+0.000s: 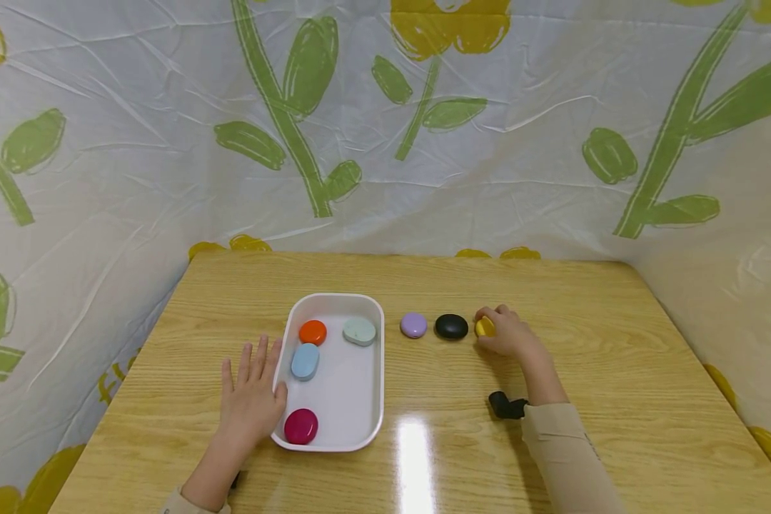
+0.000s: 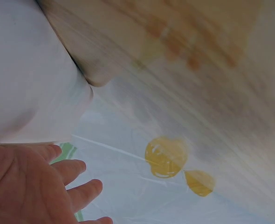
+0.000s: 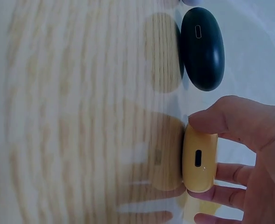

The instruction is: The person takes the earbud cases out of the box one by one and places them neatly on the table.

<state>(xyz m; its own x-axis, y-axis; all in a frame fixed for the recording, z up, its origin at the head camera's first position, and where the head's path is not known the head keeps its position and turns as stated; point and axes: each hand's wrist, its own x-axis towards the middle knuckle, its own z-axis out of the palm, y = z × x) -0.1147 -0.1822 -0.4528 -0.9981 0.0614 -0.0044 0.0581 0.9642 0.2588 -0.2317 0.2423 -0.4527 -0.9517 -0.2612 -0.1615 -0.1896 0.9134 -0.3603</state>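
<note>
A white, rounded-rectangular, plastic-looking tray (image 1: 347,396) sits on the light wood-grain counter (image 1: 623,321) and holds four smooth, rounded pieces. Inside it, at 11 o'clock, is a glossy orange round piece (image 1: 313,333); just below that, between 9 and 10 o'clock, lies a light-blue rounded oblong piece (image 1: 305,362). A pale mint-green oval piece (image 1: 360,331) is at 1 o'clock, and a glossy magenta round piece (image 1: 301,427) is in the corner at 7 o'clock. The tray's middle and its 4 o'clock corner show bare white floor.

Outside the tray's 2 o'clock edge, a row runs toward 3 o'clock on the counter: a lilac round piece (image 1: 414,325), then a glossy black oval case (image 1: 452,327), then a glossy yellow rounded case (image 1: 485,327) with a dark slot in its side.

The hands are well apart. The right hand (image 1: 509,337) pinches the yellow case between thumb and fingers. The left hand (image 1: 250,400) lies just outside the tray at 8 o'clock, fingers straight and spread, thumb at the rim; the left wrist view is blurred, so whether the palm presses the wall is hard to tell.
</note>
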